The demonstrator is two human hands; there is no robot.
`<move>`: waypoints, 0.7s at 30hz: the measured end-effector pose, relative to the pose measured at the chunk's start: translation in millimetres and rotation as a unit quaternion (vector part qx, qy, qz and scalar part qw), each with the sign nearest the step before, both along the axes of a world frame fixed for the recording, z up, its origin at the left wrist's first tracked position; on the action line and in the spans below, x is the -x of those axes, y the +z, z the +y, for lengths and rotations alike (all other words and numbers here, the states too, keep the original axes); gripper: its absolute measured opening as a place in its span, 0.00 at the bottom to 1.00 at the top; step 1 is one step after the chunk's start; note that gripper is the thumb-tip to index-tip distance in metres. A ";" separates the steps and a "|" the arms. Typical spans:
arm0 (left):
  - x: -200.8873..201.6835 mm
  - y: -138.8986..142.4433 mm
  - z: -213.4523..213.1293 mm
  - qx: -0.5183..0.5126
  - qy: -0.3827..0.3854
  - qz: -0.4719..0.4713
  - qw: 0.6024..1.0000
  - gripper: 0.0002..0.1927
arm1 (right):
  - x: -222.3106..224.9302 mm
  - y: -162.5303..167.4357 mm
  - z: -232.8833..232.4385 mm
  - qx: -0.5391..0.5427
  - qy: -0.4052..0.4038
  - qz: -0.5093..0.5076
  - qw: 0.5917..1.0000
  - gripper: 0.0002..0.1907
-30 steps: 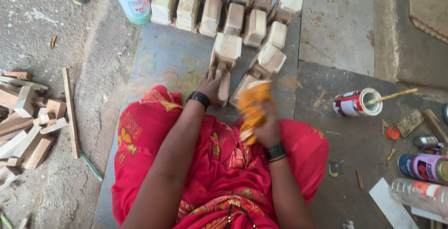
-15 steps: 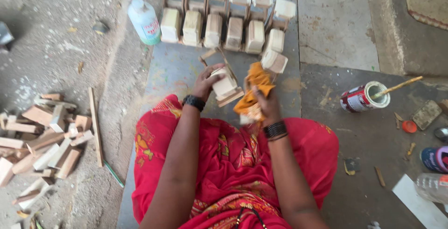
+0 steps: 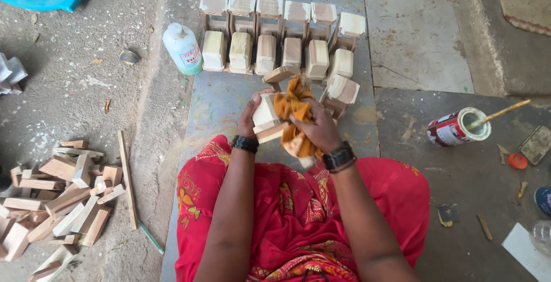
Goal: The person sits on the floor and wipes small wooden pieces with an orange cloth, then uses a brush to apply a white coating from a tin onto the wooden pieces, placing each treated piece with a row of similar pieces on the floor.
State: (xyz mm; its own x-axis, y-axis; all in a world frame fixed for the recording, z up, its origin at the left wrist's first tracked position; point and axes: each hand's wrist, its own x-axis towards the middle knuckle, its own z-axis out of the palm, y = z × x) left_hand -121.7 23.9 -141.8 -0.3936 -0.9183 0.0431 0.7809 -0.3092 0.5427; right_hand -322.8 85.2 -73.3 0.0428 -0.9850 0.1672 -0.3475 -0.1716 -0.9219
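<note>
Your left hand (image 3: 252, 115) is clamped around a pale wooden toy piece (image 3: 265, 120), held above your lap just in front of the row of finished wooden pieces (image 3: 275, 43). Your right hand (image 3: 318, 128) is closed on an orange cloth (image 3: 293, 115), pressed against the piece's right face.

Relative to that row: a white glue bottle (image 3: 182, 47) stands just beside its left end, a tilted open tin (image 3: 457, 127) with a stick in it lies well off to its right, and a heap of wood offcuts (image 3: 57, 201) sits far to its lower left.

To rub well, judged from this grip: keep the left fingers on the edges so the cloth reaches the whole face, turn the piece rather than shifting the cloth, and work with the grain. Watch the loose cloth tail hanging near your wrist; it could drag across the single piece (image 3: 341, 93) close beside your right hand.
</note>
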 end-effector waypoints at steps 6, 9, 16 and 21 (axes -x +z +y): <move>4.4 3.0 5.6 0.041 0.049 -0.132 0.989 0.27 | 27.5 15.7 -4.9 0.085 -0.118 0.352 0.925 0.22; 15.7 -8.2 4.8 0.056 0.107 -0.159 0.980 0.26 | 21.8 19.9 -10.3 0.072 -0.116 0.221 0.966 0.21; 6.0 -11.6 -13.5 0.003 0.201 -0.040 0.979 0.24 | -78.7 35.3 78.1 0.226 -0.034 0.503 0.833 0.33; -4.3 -3.1 -9.3 -0.016 0.312 -0.016 0.950 0.25 | -60.3 51.0 82.3 0.181 -0.084 0.345 0.917 0.42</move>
